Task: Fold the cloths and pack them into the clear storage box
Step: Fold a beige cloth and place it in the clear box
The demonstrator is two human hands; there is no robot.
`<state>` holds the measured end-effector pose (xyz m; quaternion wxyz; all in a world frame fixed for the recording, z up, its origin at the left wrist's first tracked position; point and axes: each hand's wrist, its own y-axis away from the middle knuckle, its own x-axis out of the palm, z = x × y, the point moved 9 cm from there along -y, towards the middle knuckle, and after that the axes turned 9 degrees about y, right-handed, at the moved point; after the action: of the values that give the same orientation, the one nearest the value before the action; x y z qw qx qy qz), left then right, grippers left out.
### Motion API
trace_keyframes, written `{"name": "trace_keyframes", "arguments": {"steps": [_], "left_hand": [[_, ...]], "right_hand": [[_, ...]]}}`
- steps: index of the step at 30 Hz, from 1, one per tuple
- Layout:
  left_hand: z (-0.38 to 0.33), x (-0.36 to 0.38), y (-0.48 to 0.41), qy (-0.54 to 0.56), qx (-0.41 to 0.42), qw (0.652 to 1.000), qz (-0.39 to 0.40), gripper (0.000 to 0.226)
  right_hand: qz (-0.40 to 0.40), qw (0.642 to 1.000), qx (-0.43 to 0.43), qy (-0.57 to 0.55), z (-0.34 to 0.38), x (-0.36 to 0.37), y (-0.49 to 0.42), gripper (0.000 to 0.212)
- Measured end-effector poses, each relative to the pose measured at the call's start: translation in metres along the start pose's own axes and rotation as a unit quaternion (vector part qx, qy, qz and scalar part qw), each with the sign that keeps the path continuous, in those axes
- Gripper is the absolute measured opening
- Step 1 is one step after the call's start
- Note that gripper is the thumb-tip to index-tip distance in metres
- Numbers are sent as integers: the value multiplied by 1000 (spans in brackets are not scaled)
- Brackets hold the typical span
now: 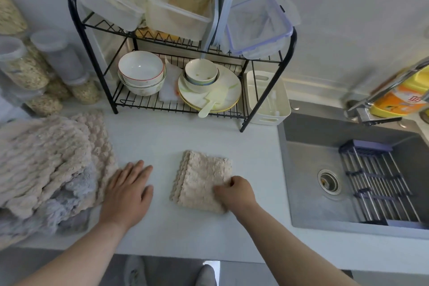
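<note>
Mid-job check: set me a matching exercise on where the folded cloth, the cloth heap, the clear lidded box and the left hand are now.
1. folded beige fluffy cloth
2. heap of unfolded fluffy cloths
3. clear plastic box with blue-rimmed lid
4. left hand

A. top shelf of the black wire rack
B. fingers spread on the white counter
C. at the counter's left edge
D. gripped by the right hand

Pairs: 1-D, 2-C, 3-A, 4-B

A pale beige folded cloth (204, 179) with a nubbly weave lies on the near part of a white counter (162, 137). At left, a pile of cloths (46, 165) mixes beige with grey-blue. On the far black wire rack (74, 21) are a red-rimmed white bowl (140, 69) and a lavender-edged clear box (257, 25). At right are a grey sink (313, 193) and a yellow-orange bottle (399, 97).
</note>
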<state>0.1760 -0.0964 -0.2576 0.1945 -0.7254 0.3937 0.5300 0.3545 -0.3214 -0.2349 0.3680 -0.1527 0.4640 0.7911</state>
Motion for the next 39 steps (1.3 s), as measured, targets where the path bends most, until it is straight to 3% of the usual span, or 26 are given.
{"name": "trace_keyframes", "arguments": {"steps": [2,4,5,6,7,8,10,11,16,18,21,23,25,26,28,31,34,36,39], "left_hand": [[-4,-3,1,14,-5,1000,-4,64],[-11,-22,2,151,-54,987,-20,66],[-16,-32,4,277,-95,956,-18,67],[-27,-39,5,417,-121,901,4,69],[-45,-46,5,518,-113,847,36,81],[-69,-55,7,559,-85,821,77,97],[-113,-64,16,554,-22,815,166,119],[-126,-64,18,547,-11,813,198,119],[-159,-69,33,542,10,772,333,70],[-161,-65,40,572,-22,739,354,65],[-157,-62,40,641,-88,695,312,55],[-149,-65,35,683,-130,674,249,46],[-141,-67,33,720,-161,645,200,44],[-138,-69,33,732,-171,633,185,45],[-131,-71,33,736,-184,629,168,37],[-119,-77,28,688,-166,688,162,15],[-105,-84,21,655,-143,725,157,16],[-97,-90,16,665,-136,718,153,22],[-87,-99,7,712,-139,670,158,34]], "right_hand": [[0,999,-39,-28,13,0,7,9],[-2,995,-91,-46,26,-13,17,10],[5,992,-121,-39,33,-22,25,11],[19,987,-155,-27,40,-32,34,12],[38,982,-183,-16,48,-40,45,15],[61,977,-202,-20,53,-47,55,18],[119,967,-215,-70,58,-58,70,23],[149,960,-219,-90,60,-62,75,26],[251,931,-248,-96,65,-69,92,34],[280,923,-245,-96,63,-68,96,36],[286,914,-231,-170,63,-69,94,29],[276,885,-178,-329,57,-67,84,29],[308,836,-120,-438,50,-50,82,45],[321,834,-105,-436,46,-39,85,52],[315,855,-102,-400,43,-24,89,47],[248,887,-119,-371,50,-25,86,33],[194,906,-135,-350,64,-29,84,30],[194,902,-149,-355,77,-26,87,35],[202,876,-154,-410,98,-22,96,44]]}}
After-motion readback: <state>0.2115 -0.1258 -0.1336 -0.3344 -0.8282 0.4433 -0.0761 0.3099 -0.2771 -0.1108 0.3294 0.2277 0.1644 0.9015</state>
